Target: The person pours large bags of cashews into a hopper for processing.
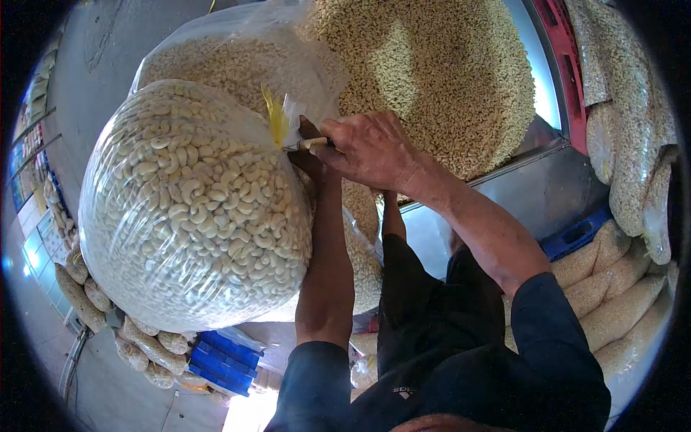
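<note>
A large clear plastic bag (194, 209) full of whole cashew nuts bulges in front of me on the left. Its gathered neck has a yellow tie (275, 119). My left hand (311, 153), in shade and partly covered by the bag and my other hand, is closed at that neck. My right hand (371, 147) is closed round a small pale-handled tool (314, 143). The tool's thin metal end points left and meets the bag just below the tie. Its exact tip is too small to make out.
Behind stands another clear bag of nuts (216, 65). A big heap of small nut pieces (432, 79) lies on a metal table (518, 173) to the right. Filled sacks (633, 129) line the right side, near a red frame (568, 72). A blue pallet (223, 360) lies lower left.
</note>
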Demonstrator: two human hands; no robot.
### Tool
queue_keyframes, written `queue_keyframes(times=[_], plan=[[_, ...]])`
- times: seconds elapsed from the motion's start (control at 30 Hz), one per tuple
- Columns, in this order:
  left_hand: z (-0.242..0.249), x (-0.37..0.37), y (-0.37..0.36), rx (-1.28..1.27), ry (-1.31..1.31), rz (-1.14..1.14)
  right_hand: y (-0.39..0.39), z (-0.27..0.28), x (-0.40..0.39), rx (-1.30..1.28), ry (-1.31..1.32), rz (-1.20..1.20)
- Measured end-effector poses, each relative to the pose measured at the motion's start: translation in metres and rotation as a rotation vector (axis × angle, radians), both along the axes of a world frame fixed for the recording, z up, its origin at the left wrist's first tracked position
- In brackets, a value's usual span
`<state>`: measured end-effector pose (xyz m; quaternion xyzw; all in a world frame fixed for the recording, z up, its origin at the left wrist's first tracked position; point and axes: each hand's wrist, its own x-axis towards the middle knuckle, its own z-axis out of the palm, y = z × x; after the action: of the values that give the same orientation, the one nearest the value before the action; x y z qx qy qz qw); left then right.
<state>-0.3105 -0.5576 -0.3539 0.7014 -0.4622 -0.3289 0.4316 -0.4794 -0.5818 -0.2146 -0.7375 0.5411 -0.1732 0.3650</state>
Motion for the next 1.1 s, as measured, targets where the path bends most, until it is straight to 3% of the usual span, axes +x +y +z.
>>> queue_keyframes(times=[0.07, 0.13, 0.17, 0.23, 0.37, 0.43, 0.57, 0.63, 0.7, 0.8, 0.83, 0.9, 1.0, 1.07, 1.1], plan=[[-0.003, 0.001, 0.001, 0.001, -0.009, -0.010, 0.006, -0.013, 0.000, -0.027, -0.023, -0.015], [-0.006, 0.001, 0.000, -0.002, -0.023, -0.022, 0.013, -0.027, -0.002, -0.687, 0.110, 0.021], [-0.008, 0.002, 0.000, -0.003, -0.031, -0.025, 0.009, -0.025, 0.001, -0.689, 0.112, 0.022], [-0.012, 0.003, 0.001, -0.004, -0.048, -0.034, 0.002, -0.019, 0.008, -0.350, 0.003, -0.010], [-0.022, 0.004, 0.002, -0.015, -0.093, -0.062, 0.002, -0.022, 0.002, -0.579, 0.219, 0.139], [-0.027, 0.006, 0.003, -0.016, -0.138, -0.086, -0.010, -0.001, -0.002, -0.484, 0.264, 0.234], [-0.041, 0.012, 0.003, -0.018, -0.334, -0.183, -0.023, 0.005, 0.000, -0.399, 0.158, 0.172], [-0.044, 0.013, 0.003, -0.010, -0.364, -0.203, -0.027, 0.011, 0.001, -0.272, 0.148, 0.234], [-0.032, 0.008, 0.003, -0.008, -0.262, -0.163, -0.025, 0.004, 0.002, -0.276, 0.158, 0.242], [-0.029, 0.006, 0.004, 0.094, -0.329, -0.167, -0.026, 0.003, 0.006, -0.276, 0.173, 0.242], [-0.033, 0.001, 0.004, -0.015, 0.201, -0.024, -0.027, 0.004, 0.008, -0.280, 0.178, 0.244], [-0.035, -0.004, 0.006, -0.123, 0.732, 0.124, -0.030, 0.005, 0.011, -0.286, 0.189, 0.242], [-0.030, -0.008, 0.006, -0.130, 0.693, 0.161, -0.033, 0.007, 0.014, -0.293, 0.212, 0.249], [-0.023, -0.006, 0.004, -0.040, 1.074, 0.315, -0.034, 0.011, 0.015, -0.287, 0.229, 0.254], [-0.032, -0.002, 0.005, -0.043, 1.080, 0.315, -0.035, 0.013, 0.016, -0.287, 0.233, 0.261]])
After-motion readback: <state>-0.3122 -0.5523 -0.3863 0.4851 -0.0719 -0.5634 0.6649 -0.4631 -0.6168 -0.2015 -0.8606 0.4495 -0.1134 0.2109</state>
